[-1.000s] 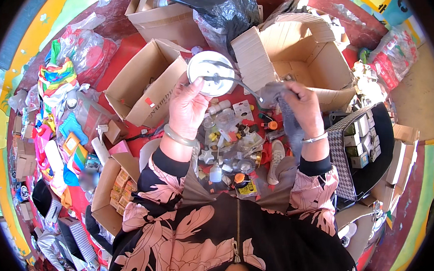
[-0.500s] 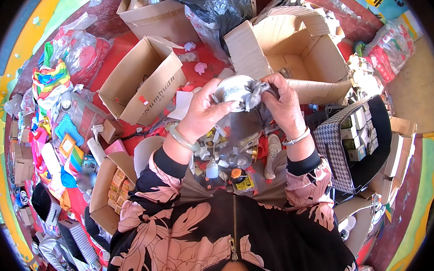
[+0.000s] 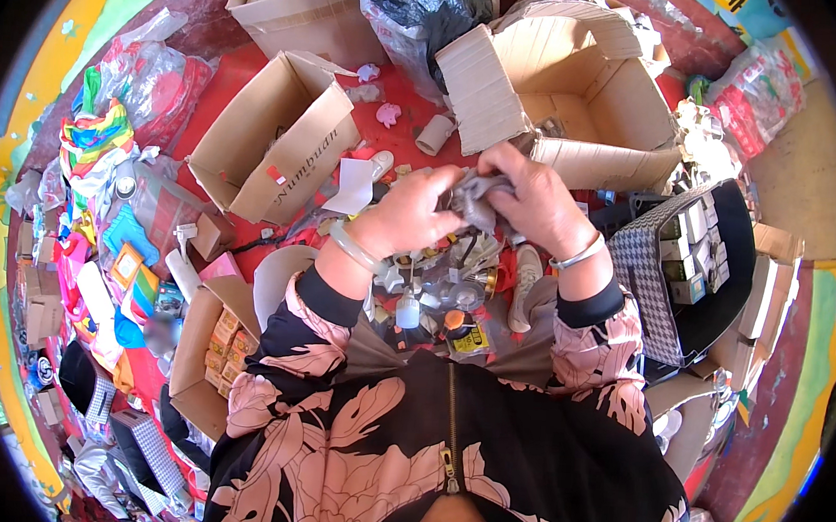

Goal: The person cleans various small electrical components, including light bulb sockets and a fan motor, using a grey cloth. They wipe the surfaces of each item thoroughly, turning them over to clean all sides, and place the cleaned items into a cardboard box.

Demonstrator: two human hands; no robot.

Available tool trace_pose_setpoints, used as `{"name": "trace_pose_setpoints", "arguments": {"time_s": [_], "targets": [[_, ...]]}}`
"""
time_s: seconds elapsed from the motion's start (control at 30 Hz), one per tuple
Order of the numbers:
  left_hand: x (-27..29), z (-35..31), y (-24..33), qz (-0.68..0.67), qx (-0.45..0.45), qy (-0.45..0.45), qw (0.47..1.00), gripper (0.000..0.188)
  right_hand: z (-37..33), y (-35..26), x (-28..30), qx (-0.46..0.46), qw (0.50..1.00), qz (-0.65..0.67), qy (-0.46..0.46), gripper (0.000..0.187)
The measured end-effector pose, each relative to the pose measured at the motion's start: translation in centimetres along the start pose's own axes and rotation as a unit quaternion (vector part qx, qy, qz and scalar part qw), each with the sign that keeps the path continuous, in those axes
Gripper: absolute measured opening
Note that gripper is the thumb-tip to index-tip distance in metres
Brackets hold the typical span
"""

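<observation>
My left hand (image 3: pixel 412 208) and my right hand (image 3: pixel 541 203) meet in front of me, above the pile on the floor. Between them is a crumpled grey cloth (image 3: pixel 488 187), pinched in the fingers of my right hand. My left fingers close round a small silvery round thing (image 3: pixel 476 210), mostly covered by the cloth and fingers. Below lie a white-and-blue bottle-shaped thing (image 3: pixel 407 311), a thing with an orange top (image 3: pixel 454 319), a yellow label (image 3: pixel 471 341) and clear plastic pieces.
Ahead stand an open cardboard box (image 3: pixel 592 162) and a narrower one (image 3: pixel 272 137). Right is a checked bin (image 3: pixel 656 276) holding small boxes. Left, a carton (image 3: pixel 204 344) holds small orange packs. A black plastic bag (image 3: pixel 433 13) lies at the back; a cardboard tube (image 3: pixel 434 135) lies nearby.
Both hands have come slightly lower and closer together. The silvery round thing, plainly seen before, is now mostly hidden by cloth and fingers.
</observation>
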State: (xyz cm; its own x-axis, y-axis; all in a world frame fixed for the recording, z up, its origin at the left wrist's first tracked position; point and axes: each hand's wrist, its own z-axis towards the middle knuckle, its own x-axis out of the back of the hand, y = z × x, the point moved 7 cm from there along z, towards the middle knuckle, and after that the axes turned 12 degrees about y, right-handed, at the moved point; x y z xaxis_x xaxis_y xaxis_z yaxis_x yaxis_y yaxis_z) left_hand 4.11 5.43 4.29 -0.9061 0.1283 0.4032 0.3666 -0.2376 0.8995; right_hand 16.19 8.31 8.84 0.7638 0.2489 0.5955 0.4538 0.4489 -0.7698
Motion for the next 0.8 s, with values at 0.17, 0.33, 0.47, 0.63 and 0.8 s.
{"name": "trace_pose_setpoints", "arguments": {"time_s": [0.17, 0.33, 0.47, 0.63, 0.8], "targets": [[2.6, 0.7, 0.8, -0.362, 0.020, 0.122, 0.924, 0.041, 0.2, 2.2, 1.8, -0.046, 0.966, 0.200, 0.156, 0.017], [1.3, 0.4, 1.4, -0.373, 0.017, 0.150, 0.916, 0.043, 0.3, 2.7, 1.5, -0.061, 0.921, 0.343, 0.176, 0.020], [0.7, 0.3, -0.1, -0.339, 0.058, 0.071, 0.937, 0.045, 0.3, 3.7, 1.6, -0.065, 0.950, 0.278, 0.125, 0.020], [-0.4, -0.4, 0.2, -0.239, 0.031, 0.006, 0.971, 0.041, -0.1, 2.3, 2.0, -0.028, 0.990, 0.107, 0.090, 0.025], [0.3, -0.3, 0.7, -0.207, 0.021, 0.035, 0.977, 0.036, -0.1, 1.7, 1.7, -0.056, 0.977, 0.190, 0.080, 0.031]]}}
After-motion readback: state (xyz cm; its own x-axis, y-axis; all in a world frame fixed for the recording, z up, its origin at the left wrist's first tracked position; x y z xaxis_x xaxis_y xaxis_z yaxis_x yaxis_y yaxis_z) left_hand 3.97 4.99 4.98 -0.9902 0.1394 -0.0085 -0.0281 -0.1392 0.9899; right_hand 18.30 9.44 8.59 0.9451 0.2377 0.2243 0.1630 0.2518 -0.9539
